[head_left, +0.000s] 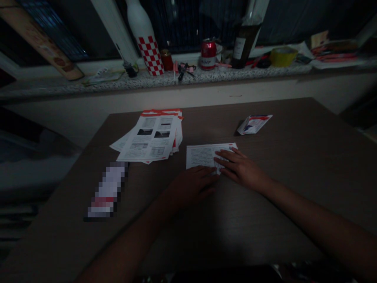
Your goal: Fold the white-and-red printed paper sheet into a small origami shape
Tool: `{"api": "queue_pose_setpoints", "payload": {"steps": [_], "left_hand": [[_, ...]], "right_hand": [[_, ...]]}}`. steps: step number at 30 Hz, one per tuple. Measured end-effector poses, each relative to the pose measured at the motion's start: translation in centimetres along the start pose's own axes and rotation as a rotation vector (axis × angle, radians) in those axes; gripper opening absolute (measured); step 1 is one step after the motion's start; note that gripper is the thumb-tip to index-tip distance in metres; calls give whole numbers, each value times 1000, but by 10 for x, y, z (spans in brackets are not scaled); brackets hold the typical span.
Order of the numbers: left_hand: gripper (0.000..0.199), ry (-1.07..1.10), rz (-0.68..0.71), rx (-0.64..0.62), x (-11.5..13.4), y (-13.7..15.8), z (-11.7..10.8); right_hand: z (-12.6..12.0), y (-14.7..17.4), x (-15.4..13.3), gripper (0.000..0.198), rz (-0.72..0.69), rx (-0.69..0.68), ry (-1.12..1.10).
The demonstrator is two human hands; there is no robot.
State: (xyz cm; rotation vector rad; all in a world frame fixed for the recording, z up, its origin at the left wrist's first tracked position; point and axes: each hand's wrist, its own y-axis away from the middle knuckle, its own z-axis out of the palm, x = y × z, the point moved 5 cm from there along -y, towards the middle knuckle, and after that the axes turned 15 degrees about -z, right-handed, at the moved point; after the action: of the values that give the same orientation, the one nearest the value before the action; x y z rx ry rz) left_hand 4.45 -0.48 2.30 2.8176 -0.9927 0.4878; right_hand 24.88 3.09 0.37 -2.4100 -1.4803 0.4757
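A printed sheet of paper [202, 155], folded or small, lies flat on the dark wooden table in front of me. My right hand [240, 167] rests on its right part with the fingers stretched out and spread. Along the sheet's near edge lies my left hand [196, 184], palm down, its fingers extended toward the right hand. The hands cover the sheet's lower and right portions. Beyond my right hand stands a folded paper piece [255, 124] with red and blue print. To the left is a loose stack of printed sheets [147, 139] with orange-red edges.
A pixelated phone-like object [107, 190] lies at the table's left. Behind the table [282, 157], a granite windowsill [112, 86] holds a red-checked white bottle [150, 55], a red can [208, 55], a dark bottle [243, 45] and a roll of yellow tape [283, 57].
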Motion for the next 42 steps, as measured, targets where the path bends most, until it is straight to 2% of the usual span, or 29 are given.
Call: {"api": "queue_pose_setpoints", "payload": {"steps": [15, 34, 42], "left_hand": [[44, -5, 36, -28, -2, 3, 2], [39, 36, 13, 70, -6, -8, 3], [46, 77, 9, 47, -7, -7, 0]], "right_hand": [[-2, -1, 0, 43, 21, -26, -17], [-2, -4, 3, 45, 25, -40, -62], [-4, -3, 3, 42, -18, -37, -99]]}}
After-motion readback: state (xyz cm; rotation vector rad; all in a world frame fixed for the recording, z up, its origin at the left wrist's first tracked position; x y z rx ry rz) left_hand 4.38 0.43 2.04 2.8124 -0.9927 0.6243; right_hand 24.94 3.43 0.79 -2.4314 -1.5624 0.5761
